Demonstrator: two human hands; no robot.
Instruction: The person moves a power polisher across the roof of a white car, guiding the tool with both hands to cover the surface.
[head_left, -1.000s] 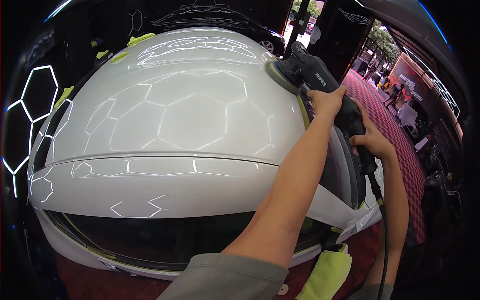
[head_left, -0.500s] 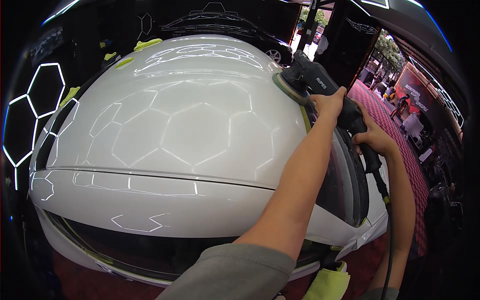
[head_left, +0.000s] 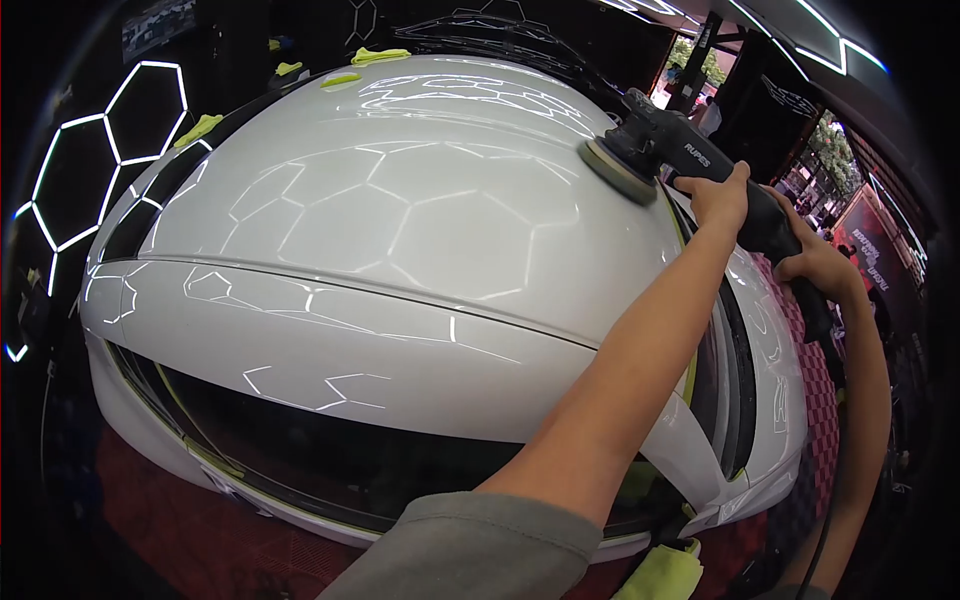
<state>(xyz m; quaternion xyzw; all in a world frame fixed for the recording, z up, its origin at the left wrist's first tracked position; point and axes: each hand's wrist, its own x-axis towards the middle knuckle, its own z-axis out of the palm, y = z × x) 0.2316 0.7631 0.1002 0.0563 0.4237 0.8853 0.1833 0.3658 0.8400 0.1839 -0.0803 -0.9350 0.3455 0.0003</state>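
Note:
A black polisher marked RUPES is held in both hands. Its round pad rests on the glossy white car roof, close to the taped windshield edge on the right. Around the front of the polisher body, behind its head, my left hand is closed. My right hand grips the rear handle, and a cord hangs down from there past my right forearm. Some of the fingers of both hands are hidden behind the tool.
Yellow-green cloths lie along the roof's far edge, with another cloth near my left sleeve. Dark side windows are edged with tape. A dark car stands behind. Hexagonal lights reflect in the paint.
My view has shifted, so the car, polisher and background appear farther right, with the roof higher in the picture. Both hands keep hold of the polisher, its pad still by the roof's right edge.

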